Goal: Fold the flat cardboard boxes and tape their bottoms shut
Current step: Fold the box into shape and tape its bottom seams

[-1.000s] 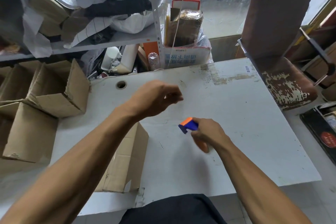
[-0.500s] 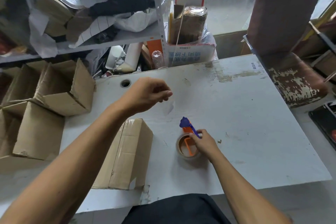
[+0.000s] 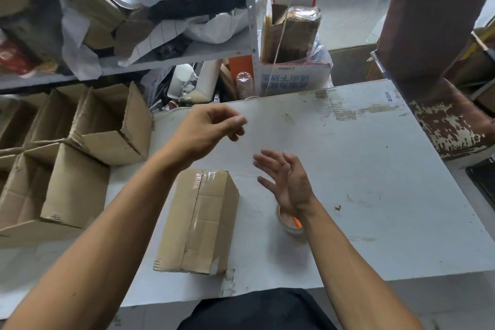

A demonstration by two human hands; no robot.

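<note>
Cardboard, taped along its seam, makes up the folded box (image 3: 199, 222) lying on the near left part of the white bench (image 3: 375, 169). Half a second ago the right hand (image 3: 288, 182) was down on the tape roll (image 3: 290, 224), fingers round its orange and blue dispenser; now it has lifted off and hangs above the bench with its fingers spread, gripping nothing. The roll sits on the bench just under that wrist, partly hidden by it, a little to the right of the box. The left hand (image 3: 206, 131) has stayed raised above the far side of the bench, fingers loosely curled with thumb and forefinger close together; whether they pinch anything cannot be told. The box lies just near of the left hand and left of the right hand, touching neither. More opened boxes (image 3: 80, 147) are stacked at the left edge, below a cluttered shelf (image 3: 160, 59).
</note>
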